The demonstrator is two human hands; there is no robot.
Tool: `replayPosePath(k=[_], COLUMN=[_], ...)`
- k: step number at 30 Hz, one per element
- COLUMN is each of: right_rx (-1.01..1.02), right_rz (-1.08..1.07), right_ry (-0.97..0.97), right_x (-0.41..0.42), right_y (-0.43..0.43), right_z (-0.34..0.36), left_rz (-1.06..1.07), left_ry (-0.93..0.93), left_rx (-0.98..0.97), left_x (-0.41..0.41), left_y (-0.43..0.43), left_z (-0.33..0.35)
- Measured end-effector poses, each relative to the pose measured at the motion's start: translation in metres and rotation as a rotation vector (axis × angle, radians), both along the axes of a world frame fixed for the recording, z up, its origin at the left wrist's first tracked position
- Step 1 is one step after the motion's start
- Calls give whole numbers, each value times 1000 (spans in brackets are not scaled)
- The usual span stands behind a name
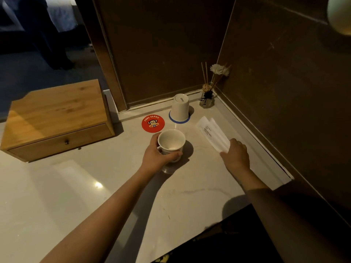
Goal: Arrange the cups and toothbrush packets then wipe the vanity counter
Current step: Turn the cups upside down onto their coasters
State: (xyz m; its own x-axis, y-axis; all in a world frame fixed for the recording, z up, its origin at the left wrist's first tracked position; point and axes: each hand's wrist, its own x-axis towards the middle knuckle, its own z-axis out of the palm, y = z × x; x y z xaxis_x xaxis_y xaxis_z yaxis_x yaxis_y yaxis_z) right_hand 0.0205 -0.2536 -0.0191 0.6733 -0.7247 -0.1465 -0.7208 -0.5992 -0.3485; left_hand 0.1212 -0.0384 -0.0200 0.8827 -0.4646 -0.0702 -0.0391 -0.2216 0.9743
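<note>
My left hand (157,154) grips the upright white cup (171,142) on the bench (76,196), just in front of the red coaster (153,123). Right of that coaster, an upturned cup (180,107) sits on a blue-rimmed coaster (179,120). My right hand (236,154) presses on the toothbrush packets (211,132).

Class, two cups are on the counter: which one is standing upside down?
The plain white cup at the back, on the blue-rimmed coaster, is inverted, base up. The other cup, held by the left hand, stands mouth up.
</note>
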Motion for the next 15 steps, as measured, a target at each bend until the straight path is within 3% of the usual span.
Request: replayPosePath(k=[4, 11, 15], right_rx=[49, 768, 1021], right_rz=[32, -66, -144], right_ry=[-36, -121, -227], right_x=[5, 17, 37], right_y=[15, 32, 47], right_z=[1, -6, 17], left_rz=[50, 186, 198], left_ry=[30, 220, 322], left_rx=[-42, -165, -280], left_x=[6, 14, 14], left_y=[-6, -9, -10], left_z=[8, 33, 46])
